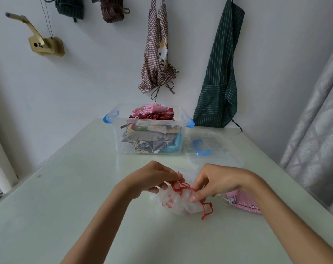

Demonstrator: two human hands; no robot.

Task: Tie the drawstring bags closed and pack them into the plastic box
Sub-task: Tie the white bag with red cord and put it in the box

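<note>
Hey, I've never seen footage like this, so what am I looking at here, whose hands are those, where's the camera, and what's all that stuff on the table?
There is no machine: the one picture comes from a wide-angle camera worn on a person's head, looking forward and down.

The left hand and right hand work together on a white drawstring bag lying on the pale table. Both pinch its red cord, apparently tying it.

Behind them stands a clear plastic box with blue handles, heaped with cloth bags. Its lid lies flat at its right. A pink bag lies under the right wrist. Aprons hang on the wall.
</note>
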